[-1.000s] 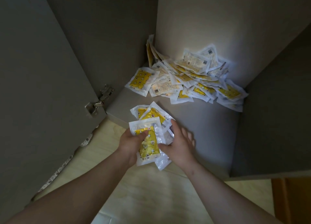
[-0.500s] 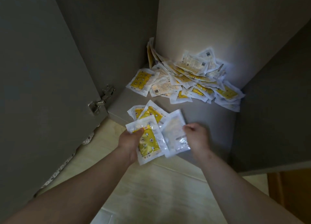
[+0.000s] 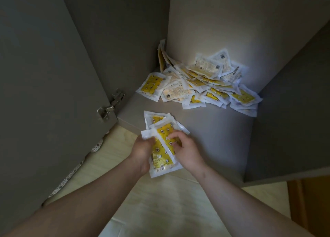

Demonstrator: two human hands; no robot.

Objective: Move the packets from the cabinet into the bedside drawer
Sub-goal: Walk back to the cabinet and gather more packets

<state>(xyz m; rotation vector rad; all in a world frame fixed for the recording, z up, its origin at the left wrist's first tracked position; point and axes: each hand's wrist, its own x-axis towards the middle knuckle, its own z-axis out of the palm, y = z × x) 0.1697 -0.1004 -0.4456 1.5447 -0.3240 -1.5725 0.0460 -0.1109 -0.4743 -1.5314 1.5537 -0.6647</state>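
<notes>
— Once the packet in the right hand [image 3: 185, 150] had been brought across, what was seen to be changed?

— It was laid on the stack [image 3: 161, 154] held in the left hand [image 3: 142, 152]. Half a second before, it had been held apart, to the right, pale side up. Now only yellow faces were shown, overlapping; a turn-over could be supposed but was not seen.

— How were the fingers set?

— The left fingers were curled round the stack's left edge, with the thumb on top. The right fingers were bent onto the top packet near its far end, and a pinch was judged likely.

— Where were the packets kept?

— The stack was held over the near edge of the shelf [image 3: 214, 133], above the floor [image 3: 160, 201]. A few loose packets [image 3: 157, 118] were left on the shelf just beyond it. The pile [image 3: 205, 83] was left in the far corner, as in both earlier frames.

— What was meant for the task?

— One more packet was judged gathered, but nothing had yet been carried off. The drawer was not in view, and most of the work was judged undone.

— Was anything else altered?

— A second before, the right hand had been laid flatter beside the stack.
</notes>
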